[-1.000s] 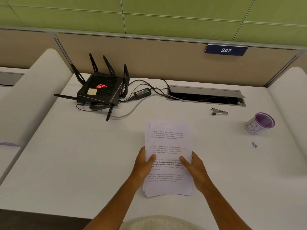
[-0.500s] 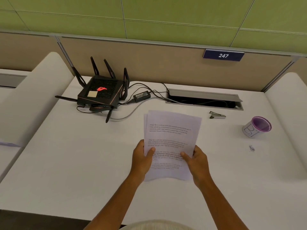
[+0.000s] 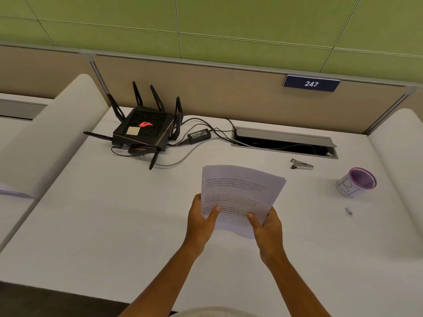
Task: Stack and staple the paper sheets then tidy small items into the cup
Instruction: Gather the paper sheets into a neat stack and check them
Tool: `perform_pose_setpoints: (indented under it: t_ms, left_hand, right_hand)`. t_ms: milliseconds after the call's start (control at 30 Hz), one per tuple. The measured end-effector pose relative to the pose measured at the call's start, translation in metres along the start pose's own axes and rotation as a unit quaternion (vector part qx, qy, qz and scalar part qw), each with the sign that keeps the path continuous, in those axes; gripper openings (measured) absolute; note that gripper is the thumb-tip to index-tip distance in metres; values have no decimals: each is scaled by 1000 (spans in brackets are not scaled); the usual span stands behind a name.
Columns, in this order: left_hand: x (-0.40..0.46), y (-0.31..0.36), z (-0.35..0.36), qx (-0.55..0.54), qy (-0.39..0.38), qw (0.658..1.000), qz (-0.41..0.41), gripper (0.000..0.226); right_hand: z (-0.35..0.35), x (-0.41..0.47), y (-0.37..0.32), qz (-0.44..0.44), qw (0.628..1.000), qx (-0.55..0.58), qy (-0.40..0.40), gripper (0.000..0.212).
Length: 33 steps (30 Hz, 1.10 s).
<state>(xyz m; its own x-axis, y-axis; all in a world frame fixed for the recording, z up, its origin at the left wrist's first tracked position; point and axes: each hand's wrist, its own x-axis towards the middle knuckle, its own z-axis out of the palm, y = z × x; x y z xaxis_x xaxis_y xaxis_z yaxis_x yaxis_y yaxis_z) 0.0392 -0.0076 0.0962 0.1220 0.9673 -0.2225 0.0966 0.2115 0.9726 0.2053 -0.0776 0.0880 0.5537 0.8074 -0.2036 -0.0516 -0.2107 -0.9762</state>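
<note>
A stack of printed paper sheets [image 3: 240, 191] is lifted off the white desk [image 3: 114, 213], tilted with its top edge leaning to the right. My left hand [image 3: 201, 218] grips its lower left edge and my right hand [image 3: 266, 227] grips its lower right edge, thumbs on top. A small silver stapler [image 3: 301, 164] lies on the desk at the right, behind the sheets. Further right stands a white cup [image 3: 356, 185] with a purple inside and letters drawn on its side. A little heap of small dark items [image 3: 348, 211] lies in front of the cup.
A black router [image 3: 144, 131] with antennas and cables sits at the back left, with a power brick [image 3: 198, 135] beside it. An open cable slot [image 3: 283, 143] runs along the back. White partitions [image 3: 45, 143] flank the desk on both sides.
Both hands have lifted the sheets from flat on the desk and tilted the stack rightward. The sheets' edges look more even now. Stapler, cup and small items have not moved.
</note>
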Motion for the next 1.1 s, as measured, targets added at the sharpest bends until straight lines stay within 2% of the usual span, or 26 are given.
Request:
perform_pose_setpoints:
  t_ms: [600,800,933,1100]
  left_hand:
    - [-7,3,6,-41,36,998,17,42]
    - [-9,-7,3,-27,36,999,8,47]
    - [-4,-9,-1,-30,35,999,-7,37]
    - [2,-11,-13,-30,27,998,-40,18]
  right_hand:
    - [2,2,-2,-7,1000,7,14,49]
    - [1,-2,13,10,1000,-25,2,49]
    - [-3,1,11,5,999,-41,-2,43]
    - [-19,12,2,19,997,-54,-57,25]
